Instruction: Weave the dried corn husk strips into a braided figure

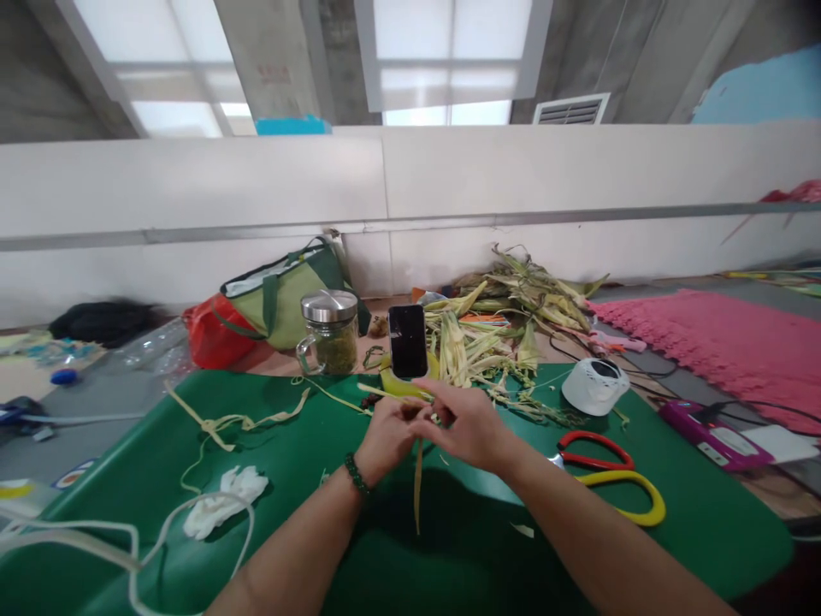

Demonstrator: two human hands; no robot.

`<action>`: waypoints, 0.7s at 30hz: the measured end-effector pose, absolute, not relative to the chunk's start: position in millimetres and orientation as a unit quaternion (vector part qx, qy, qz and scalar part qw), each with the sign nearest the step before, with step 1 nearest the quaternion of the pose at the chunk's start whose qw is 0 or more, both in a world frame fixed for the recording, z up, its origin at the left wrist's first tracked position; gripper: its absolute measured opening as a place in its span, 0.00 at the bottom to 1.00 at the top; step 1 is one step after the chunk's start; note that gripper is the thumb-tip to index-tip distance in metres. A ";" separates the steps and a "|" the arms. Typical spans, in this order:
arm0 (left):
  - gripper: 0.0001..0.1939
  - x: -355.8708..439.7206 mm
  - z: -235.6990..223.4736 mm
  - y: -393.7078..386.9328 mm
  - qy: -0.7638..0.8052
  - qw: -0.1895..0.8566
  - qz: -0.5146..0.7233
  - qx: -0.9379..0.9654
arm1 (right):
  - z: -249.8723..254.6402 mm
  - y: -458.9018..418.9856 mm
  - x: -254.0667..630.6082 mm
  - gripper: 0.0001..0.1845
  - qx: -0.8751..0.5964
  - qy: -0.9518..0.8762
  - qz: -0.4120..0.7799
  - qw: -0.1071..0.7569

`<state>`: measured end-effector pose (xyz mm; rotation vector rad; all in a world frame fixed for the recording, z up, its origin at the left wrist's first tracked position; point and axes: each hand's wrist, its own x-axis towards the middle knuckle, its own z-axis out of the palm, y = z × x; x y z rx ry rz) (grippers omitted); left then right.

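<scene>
Over the middle of the green mat point(288, 462), my left hand point(388, 436) and my right hand point(468, 423) meet with fingers pinched together. Between them is a narrow strip of corn husk point(418, 496); one end hangs straight down and a pale piece points out to the left. My fingers cover the spot where the pieces come together. A dark phone point(407, 340) stands upright just beyond my hands, on a yellow base. Pale corn husks point(457, 346) are heaped behind and to the right. Scissors point(603, 470) with red and yellow handles lie beside my right forearm.
A lidded glass mug point(330, 334) stands back left, before a green bag point(288, 295). Knotted husk strips point(221, 423), a crumpled tissue point(226, 503) and a white cable point(77, 537) lie left. To the right are a white roll-like object point(594, 385) and a purple power strip point(711, 436).
</scene>
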<state>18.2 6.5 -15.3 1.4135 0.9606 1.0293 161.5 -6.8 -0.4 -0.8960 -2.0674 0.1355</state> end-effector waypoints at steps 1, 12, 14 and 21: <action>0.07 20.0 -18.0 5.3 0.394 0.544 0.439 0.597 | -0.9 -9.0 157.5 0.18 -0.349 -0.838 0.056 0.415; 0.18 8.8 0.8 6.6 0.400 0.629 0.480 0.463 | 4.8 -10.6 164.6 0.03 -0.319 -0.763 0.139 0.545; 0.20 8.0 0.8 6.6 0.383 0.648 0.492 0.438 | 3.0 -9.8 163.1 0.03 -0.336 -0.747 0.175 0.547; 0.21 5.5 5.1 4.4 0.349 0.693 0.485 0.403 | -3.3 -3.4 160.3 0.02 -0.350 -0.701 0.243 0.572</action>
